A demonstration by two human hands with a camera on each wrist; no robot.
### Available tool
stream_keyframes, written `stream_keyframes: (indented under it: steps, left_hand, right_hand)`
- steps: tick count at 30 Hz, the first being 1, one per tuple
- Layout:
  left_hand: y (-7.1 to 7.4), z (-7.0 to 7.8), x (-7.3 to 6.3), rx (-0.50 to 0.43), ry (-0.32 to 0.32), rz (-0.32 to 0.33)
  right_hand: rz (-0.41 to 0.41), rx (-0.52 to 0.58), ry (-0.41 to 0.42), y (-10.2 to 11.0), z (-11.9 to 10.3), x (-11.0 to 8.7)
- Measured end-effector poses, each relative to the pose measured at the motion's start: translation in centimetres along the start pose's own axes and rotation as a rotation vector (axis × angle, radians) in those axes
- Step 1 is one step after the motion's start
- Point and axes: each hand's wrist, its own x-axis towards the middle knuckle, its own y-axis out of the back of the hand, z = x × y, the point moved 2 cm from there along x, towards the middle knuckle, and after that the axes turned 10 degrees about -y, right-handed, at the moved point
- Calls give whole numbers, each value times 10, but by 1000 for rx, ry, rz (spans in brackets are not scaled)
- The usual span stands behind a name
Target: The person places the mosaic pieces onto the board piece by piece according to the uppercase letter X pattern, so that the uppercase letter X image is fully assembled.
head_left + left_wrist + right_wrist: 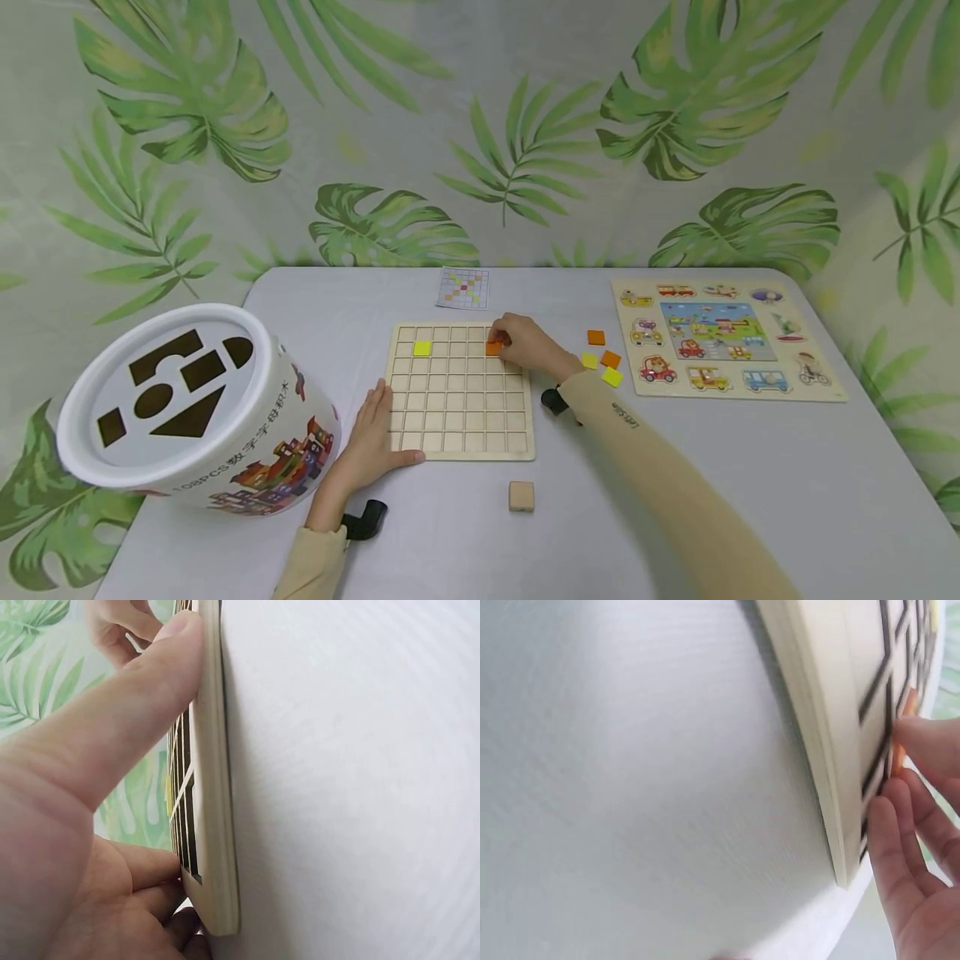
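The orange tile (492, 348) is pinched by your right hand (527, 343) near the board's (459, 400) far-right corner. Your left hand (369, 443), thumb spread from fingers, touches the near-left corner.

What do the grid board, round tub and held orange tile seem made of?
Grid board: bare-looking wood, pale and matte, with lines along its edge. Round tub: likely plastic, given its smooth, rounded rim. Orange tile: even colour; painted wood or plastic, unclear.

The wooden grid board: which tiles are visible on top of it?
A yellow tile, upper left, and an orange tile pinched by the right hand, which hides whatever is beneath.
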Motion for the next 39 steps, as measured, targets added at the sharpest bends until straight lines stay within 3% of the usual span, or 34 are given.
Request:
stream_keyframes:
  steps: [8, 13, 19, 26, 35, 39]
  left_hand:
    - [-1, 0, 1, 8, 4, -7]
    - [-1, -1, 1, 9, 11, -14]
    - [2, 0, 1, 12, 18, -17]
    - [3, 1, 0, 0, 18, -19]
    - [2, 3, 0, -5, 15, -20]
    - [1, 2, 0, -7, 8, -17]
  right_hand:
    - [63, 154, -47, 32, 33, -24]
    - [94, 157, -107, 47, 63, -50]
    - [69, 170, -150, 49, 85, -77]
    - [34, 127, -117, 40, 86, -91]
    - [33, -65, -121, 31, 73, -90]
    - [37, -24, -129, 33, 68, -90]
